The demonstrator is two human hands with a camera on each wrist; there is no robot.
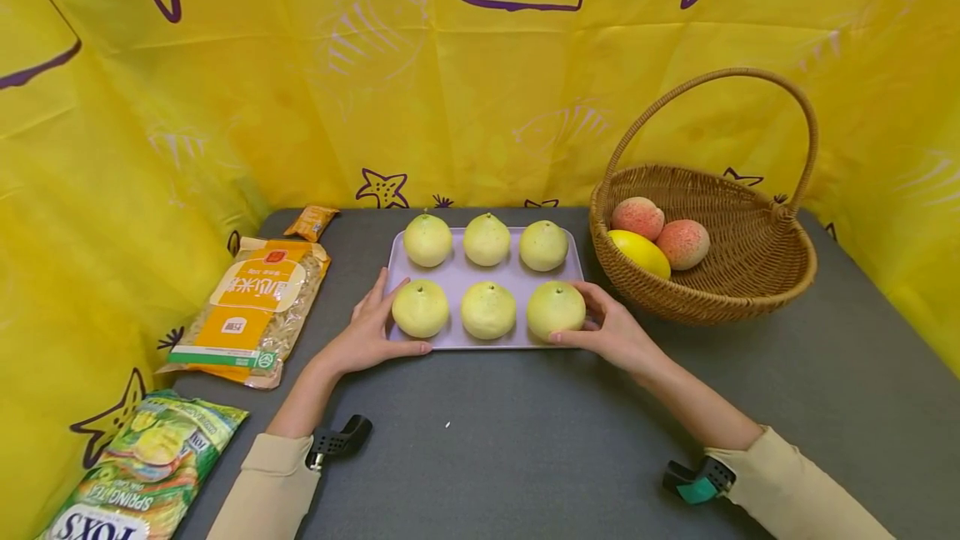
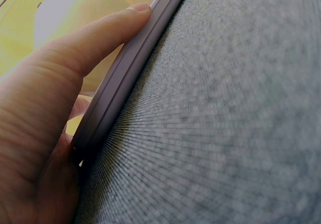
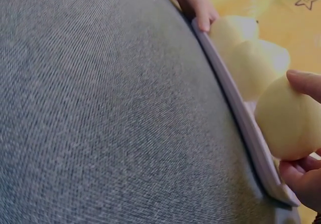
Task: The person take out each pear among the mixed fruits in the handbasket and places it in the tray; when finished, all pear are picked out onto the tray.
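Observation:
A lilac tray (image 1: 456, 271) on the table carries pale yellow-green pomelos in two rows. My left hand (image 1: 367, 336) holds the tray's near left corner. In the left wrist view, its thumb (image 2: 85, 45) lies along the near rim, and the other fingers are mostly hidden behind the corner. At the near right, my right hand (image 1: 611, 330) grips a pomelo (image 1: 557, 311) between the thumb in front and the fingers on its right side. The right wrist view shows this pomelo (image 3: 286, 118) over the tray's end; whether it touches the tray I cannot tell.
Right of the tray stands a wicker basket (image 1: 738, 273) with two peaches (image 1: 683, 244) and a yellow fruit (image 1: 639, 254) inside. Leftward lie a small orange packet (image 1: 311, 222), a grain bag (image 1: 251, 307) and a green snack bag (image 1: 150, 457). Yellow cloth (image 1: 285, 107) hangs behind.

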